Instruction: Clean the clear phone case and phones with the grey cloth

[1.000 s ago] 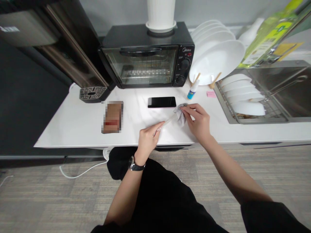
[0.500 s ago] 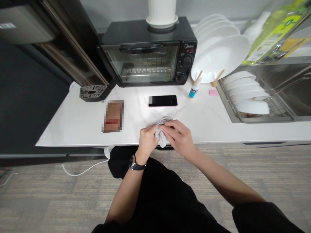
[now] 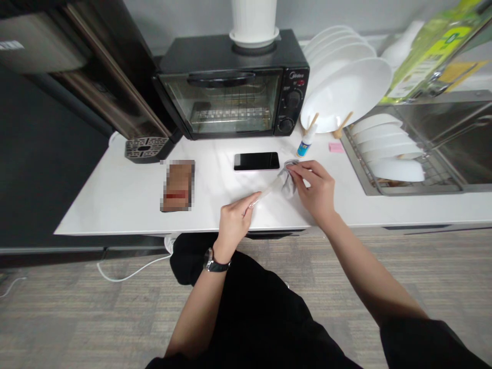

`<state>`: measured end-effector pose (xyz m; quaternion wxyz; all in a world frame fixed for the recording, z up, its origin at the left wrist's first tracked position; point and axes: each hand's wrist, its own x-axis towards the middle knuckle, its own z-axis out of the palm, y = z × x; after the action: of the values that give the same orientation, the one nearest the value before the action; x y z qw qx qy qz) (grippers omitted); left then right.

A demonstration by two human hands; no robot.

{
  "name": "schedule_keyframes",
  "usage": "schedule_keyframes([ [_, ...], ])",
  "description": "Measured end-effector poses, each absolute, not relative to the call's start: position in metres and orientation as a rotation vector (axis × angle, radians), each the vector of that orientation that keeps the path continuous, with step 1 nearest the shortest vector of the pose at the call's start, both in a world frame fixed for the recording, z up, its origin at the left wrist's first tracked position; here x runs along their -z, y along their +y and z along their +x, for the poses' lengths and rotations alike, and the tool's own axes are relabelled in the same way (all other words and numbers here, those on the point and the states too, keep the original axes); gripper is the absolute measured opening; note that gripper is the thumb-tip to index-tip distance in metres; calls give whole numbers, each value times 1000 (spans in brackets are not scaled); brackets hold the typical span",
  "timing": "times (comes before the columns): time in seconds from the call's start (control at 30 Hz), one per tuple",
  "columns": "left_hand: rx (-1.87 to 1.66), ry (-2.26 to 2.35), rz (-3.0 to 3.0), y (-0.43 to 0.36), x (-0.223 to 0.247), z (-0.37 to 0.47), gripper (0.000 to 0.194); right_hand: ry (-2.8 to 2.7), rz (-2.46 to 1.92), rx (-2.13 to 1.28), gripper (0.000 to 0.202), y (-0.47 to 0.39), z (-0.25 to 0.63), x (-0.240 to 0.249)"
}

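My left hand [image 3: 235, 221] pinches the near end of a clear, thin phone case [image 3: 265, 193], which is seen almost edge-on and slants up to the right over the counter. A crumpled light grey cloth [image 3: 288, 183] is gripped in the fingers of my right hand [image 3: 315, 188], against the far end of the case. That end is partly hidden by the cloth. Just beyond lies a black-screened phone [image 3: 256, 161], face up. A small spray bottle [image 3: 305, 143] with a blue label stands past my right hand.
A toaster oven [image 3: 230, 102] stands at the back with a white pot [image 3: 254, 23] on it. Left are a drink machine [image 3: 148, 148] and a blurred-out brown item [image 3: 179, 185]. Right are racked plates [image 3: 346, 92], a pink piece [image 3: 336, 147] and a sink [image 3: 461, 179] holding bowls.
My right hand has slid the cloth away from my left hand, up and to the right along the case. More of the case now shows between the hands; my left hand has hardly moved.
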<state>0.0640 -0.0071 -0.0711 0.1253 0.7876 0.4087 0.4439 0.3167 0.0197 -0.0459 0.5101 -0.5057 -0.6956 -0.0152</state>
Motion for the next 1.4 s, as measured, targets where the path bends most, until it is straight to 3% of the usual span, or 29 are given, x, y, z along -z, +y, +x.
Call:
schedule_keyframes([
  [0.27,-1367,1155,2347,-6,70,65,39,-1684,-1200,-19,24,12,302,46],
  [0.43,-1355,1222,2365,-5,66,66,24,-1825,-1013,-22,25,-18,259,45],
  [0.6,-1326,1233,2355,-6,64,64,34,-1878,-896,-13,25,-30,243,43],
  [0.8,-1337,1215,2364,-6,66,63,24,-1836,-938,-20,26,-15,269,47],
  [1.1,-1369,1156,2319,-7,71,64,41,-1628,-1222,-9,26,25,318,48],
  [1.4,-1361,1211,2343,-7,67,65,29,-1703,-1133,-34,24,-4,275,49],
])
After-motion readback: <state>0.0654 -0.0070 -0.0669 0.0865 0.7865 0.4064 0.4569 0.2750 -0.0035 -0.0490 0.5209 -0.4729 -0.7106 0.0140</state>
